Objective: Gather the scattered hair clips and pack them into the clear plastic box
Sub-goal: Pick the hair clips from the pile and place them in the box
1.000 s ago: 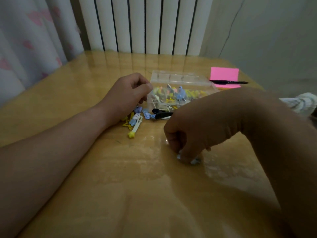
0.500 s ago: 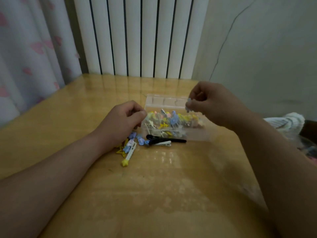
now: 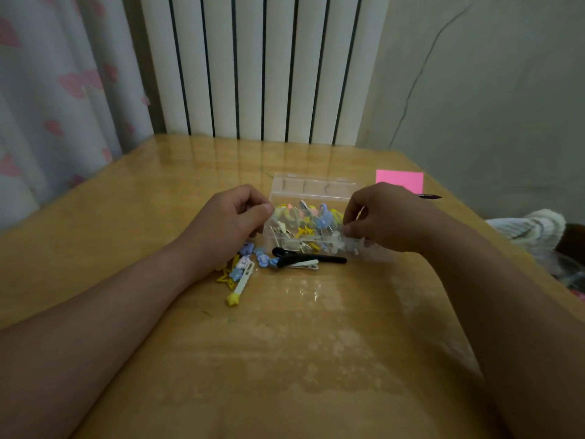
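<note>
left hand (image 3: 224, 223) grips clear plastic box (image 3: 311, 188) by left wall | right hand (image 3: 389, 217) pinched at right end, load unclear | advice: release low inside

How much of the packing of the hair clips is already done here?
Done: many coloured clips lie inside the clear plastic box, lid open. In hand: the left hand holds the box's left end; the right hand pinches at its right rim, whether with a clip I cannot tell. Left: the black clip, the white star-tipped clip and small blue and yellow ones on the table.
</note>
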The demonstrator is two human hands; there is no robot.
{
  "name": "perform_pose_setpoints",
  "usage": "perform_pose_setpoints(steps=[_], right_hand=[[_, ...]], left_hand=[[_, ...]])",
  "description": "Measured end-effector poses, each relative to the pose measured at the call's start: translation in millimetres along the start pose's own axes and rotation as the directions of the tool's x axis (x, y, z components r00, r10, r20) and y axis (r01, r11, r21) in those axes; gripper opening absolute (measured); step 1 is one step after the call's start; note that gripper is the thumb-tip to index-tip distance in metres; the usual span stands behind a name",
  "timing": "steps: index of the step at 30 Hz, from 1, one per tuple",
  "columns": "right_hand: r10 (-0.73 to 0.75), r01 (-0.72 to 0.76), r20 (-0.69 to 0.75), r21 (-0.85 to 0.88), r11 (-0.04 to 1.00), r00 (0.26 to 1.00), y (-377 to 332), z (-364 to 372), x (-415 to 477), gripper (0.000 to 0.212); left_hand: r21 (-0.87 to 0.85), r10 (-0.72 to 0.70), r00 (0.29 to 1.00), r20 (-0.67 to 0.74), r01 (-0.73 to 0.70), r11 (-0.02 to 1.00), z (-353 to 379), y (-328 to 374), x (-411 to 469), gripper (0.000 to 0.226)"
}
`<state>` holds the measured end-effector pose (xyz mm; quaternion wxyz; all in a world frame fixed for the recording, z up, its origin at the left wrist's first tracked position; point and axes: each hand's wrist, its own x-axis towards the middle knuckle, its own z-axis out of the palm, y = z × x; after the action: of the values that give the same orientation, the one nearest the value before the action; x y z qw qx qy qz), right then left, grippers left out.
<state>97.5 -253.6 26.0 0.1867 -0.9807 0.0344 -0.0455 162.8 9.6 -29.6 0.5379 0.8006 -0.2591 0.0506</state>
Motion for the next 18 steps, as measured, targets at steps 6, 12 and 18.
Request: perform_pose_setpoints(steps=[6, 12, 18], right_hand=[[-0.011, 0.011, -0.006, -0.081, 0.997, 1.0, -1.7, 1.5, -1.0, 0.013], [-0.106, 0.09, -0.193, -0.089, 0.992, 0.975, -11.9, -0.5, -3.9, 0.012], [-0.358, 0.36, -0.081, 0.014, 0.933, 0.93, -40.2, -3.0, -23.7, 0.005]], left_hand=[[0.006, -0.011, 1.0, 0.003, 0.011, 1.0, 0.0, 1.4, -0.2, 0.014], [0.015, -0.016, 1.0, 0.0, 0.016, 1.0, 0.1, 4.0, -1.6, 0.018], [0.008, -0.01, 1.0, -0.002, 0.01, 1.0, -0.6, 6.1, -3.0, 0.017]])
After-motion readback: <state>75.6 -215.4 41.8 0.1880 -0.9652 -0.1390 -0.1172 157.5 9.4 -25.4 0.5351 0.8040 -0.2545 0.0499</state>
